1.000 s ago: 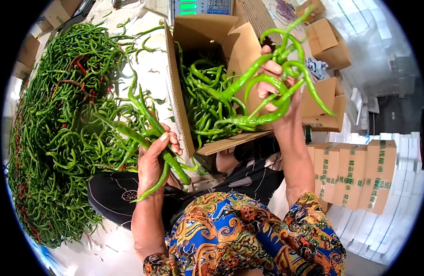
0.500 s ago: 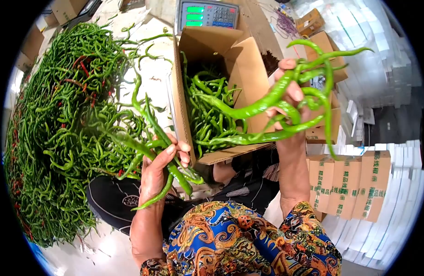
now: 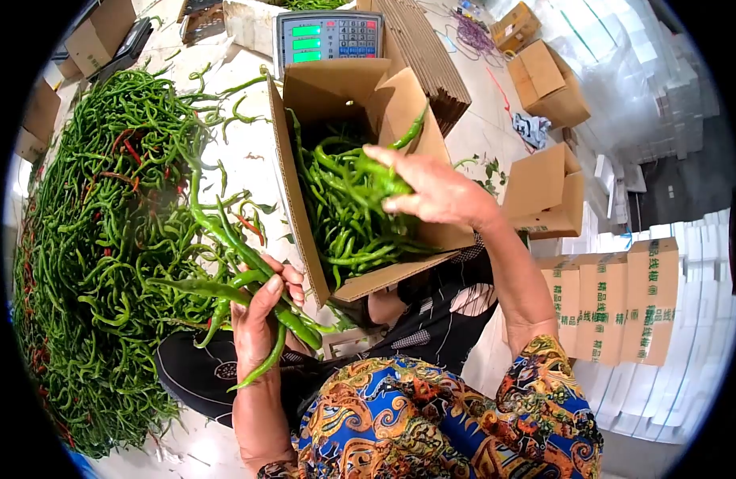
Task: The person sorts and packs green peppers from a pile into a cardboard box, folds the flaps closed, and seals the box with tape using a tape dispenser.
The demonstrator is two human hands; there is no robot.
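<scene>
A: Head view. Best way to do this step?
B: IMO: R hand low over box, chillies eased flat, none hung over sides. L bunch held clear.
A: Hand pose?
B: R arm reaches fwd, back of hand up, fingers pt left, part-spread at chillies in box; blurred, can't tell if gripping. L hand closed round bunch, thumb on top, btwn box & heap.
</scene>
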